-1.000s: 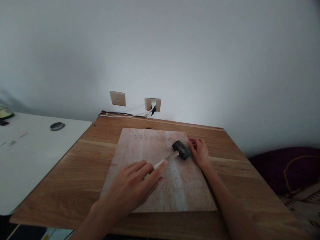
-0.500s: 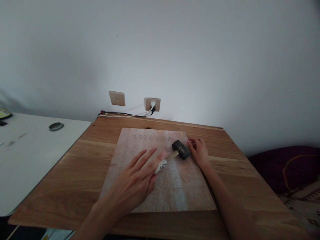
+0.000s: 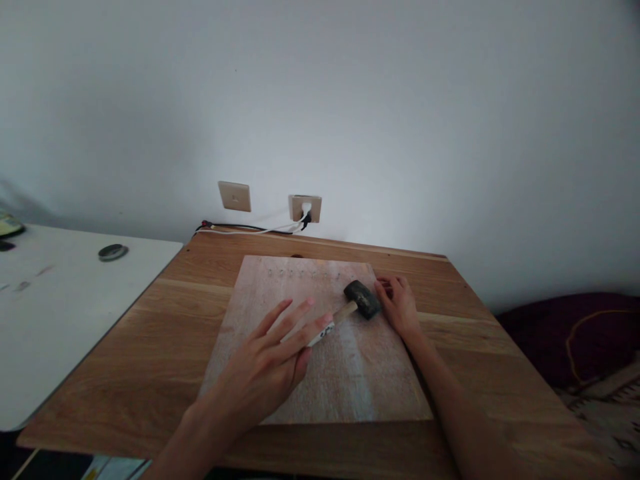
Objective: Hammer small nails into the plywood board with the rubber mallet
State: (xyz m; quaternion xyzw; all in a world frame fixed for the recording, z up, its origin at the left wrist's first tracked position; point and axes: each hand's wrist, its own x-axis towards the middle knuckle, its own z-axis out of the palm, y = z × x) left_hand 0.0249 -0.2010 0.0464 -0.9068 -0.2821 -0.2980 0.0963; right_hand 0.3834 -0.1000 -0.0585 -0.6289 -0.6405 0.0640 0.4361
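Note:
A mallet with a black head point(image 3: 363, 299) and a pale wooden handle point(image 3: 341, 313) lies on a light wooden board point(image 3: 360, 373) on a brown wooden table point(image 3: 150, 333). My left hand point(image 3: 265, 370) hovers over the near end of the handle. Its fingers are stretched out and spread, and the fingertips are just above the labelled handle end. My right hand point(image 3: 400, 308) rests at the board's right edge, right beside the mallet head, with its fingers loosely extended and nothing visible in them.
A row of small marks point(image 3: 305, 273) runs along the board's far edge. A wall switch point(image 3: 235, 196) and a socket with a white plug point(image 3: 305, 208) sit behind the table. A white table point(image 3: 60, 307) at left carries a round dark lid point(image 3: 113, 252). A dark cushion point(image 3: 560, 333) lies at right.
My left hand's fingers, first together over the handle, have spread apart and lifted, uncovering the labelled handle end. The mallet and my right hand have stayed in place.

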